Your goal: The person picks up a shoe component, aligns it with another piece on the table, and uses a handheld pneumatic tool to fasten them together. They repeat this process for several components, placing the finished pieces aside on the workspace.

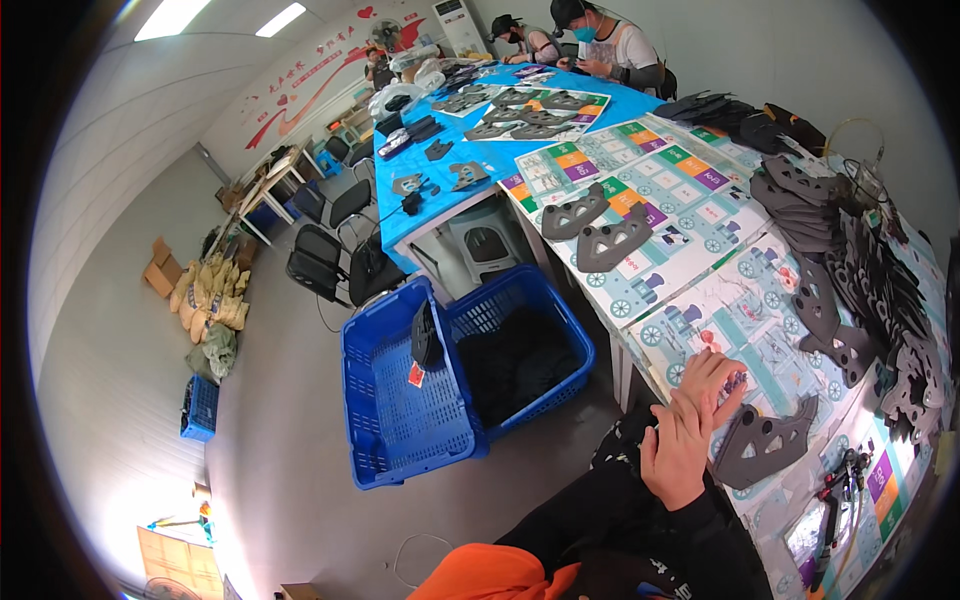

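Observation:
My left hand (708, 378) is at the near edge of the table, its fingers curled round a cluster of small dark pieces (735, 382) too small to make out. Across it lies my right hand (676, 462), fingers stretched out and thumb apart, touching the left one. Just right of the hands, a dark grey curved plate with holes (762, 450) rests flat on the printed table cover (690, 290). Two similar grey plates (612, 240) lie farther up the table.
Piles of dark grey plates (870, 270) line the right side. A black-handled tool (832, 520) lies near front right. Blue crates (400, 400) stand on the floor at left, one holding black parts. Beyond, two people (620, 55) sit at a blue-covered table (400, 225).

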### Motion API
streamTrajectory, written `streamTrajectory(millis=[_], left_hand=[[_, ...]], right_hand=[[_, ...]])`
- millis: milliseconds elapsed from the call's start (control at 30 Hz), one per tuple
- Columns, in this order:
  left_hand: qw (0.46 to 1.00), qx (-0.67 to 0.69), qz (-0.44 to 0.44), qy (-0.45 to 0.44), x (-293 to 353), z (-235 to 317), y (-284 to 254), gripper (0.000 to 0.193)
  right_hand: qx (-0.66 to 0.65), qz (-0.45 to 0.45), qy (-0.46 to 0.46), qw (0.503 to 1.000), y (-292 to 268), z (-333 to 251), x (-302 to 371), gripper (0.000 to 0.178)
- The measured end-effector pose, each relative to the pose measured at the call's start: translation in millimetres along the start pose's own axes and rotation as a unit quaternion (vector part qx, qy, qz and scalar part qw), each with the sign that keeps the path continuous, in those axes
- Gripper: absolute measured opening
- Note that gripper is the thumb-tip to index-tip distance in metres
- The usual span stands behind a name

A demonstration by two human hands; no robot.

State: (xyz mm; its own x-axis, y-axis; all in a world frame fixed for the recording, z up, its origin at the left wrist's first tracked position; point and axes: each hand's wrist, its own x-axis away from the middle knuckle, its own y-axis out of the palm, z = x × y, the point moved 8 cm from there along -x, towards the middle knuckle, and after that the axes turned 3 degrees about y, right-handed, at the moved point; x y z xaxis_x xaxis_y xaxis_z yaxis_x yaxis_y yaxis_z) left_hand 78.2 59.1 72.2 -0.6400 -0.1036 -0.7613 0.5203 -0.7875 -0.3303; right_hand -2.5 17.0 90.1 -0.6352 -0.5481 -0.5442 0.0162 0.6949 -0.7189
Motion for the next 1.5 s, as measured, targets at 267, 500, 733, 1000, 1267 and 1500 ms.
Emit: streamTrajectory(millis=[267, 500, 733, 1000, 1267, 1500], left_hand=[[1.000, -0.010, -0.007, -0.003, 2.4, -2.1, -2.5, 0.025], [1.000, -0.003, -0.014, -0.015, 1.3, -2.2, -0.6, 0.023], [1.000, 0.001, -0.015, -0.016, 0.8, -1.8, -1.7, 0.023], [1.000, -0.007, -0.010, -0.016, 1.2, -2.1, -1.4, 0.025], [1.000, -0.005, -0.016, -0.011, -0.2, 0.0, -0.9, 0.026], [1.000, -0.009, -0.013, -0.009, -0.2, 0.4, -1.7, 0.025]], right_hand=[[-0.004, 0.000, -0.003, 1.000, 1.4, -3.1, 0.1, 0.032], [-0.002, -0.001, -0.004, 1.000, 2.8, -1.4, 0.4, 0.033], [-0.005, -0.003, -0.003, 1.000, 2.2, -2.0, -0.9, 0.034], [-0.010, -0.003, 0.000, 1.000, 2.2, -1.7, -0.5, 0.034], [-0.016, -0.006, 0.009, 1.000, 2.0, 0.3, 0.8, 0.031], [-0.010, -0.005, 0.004, 1.000, 1.9, -0.1, 1.2, 0.035]])
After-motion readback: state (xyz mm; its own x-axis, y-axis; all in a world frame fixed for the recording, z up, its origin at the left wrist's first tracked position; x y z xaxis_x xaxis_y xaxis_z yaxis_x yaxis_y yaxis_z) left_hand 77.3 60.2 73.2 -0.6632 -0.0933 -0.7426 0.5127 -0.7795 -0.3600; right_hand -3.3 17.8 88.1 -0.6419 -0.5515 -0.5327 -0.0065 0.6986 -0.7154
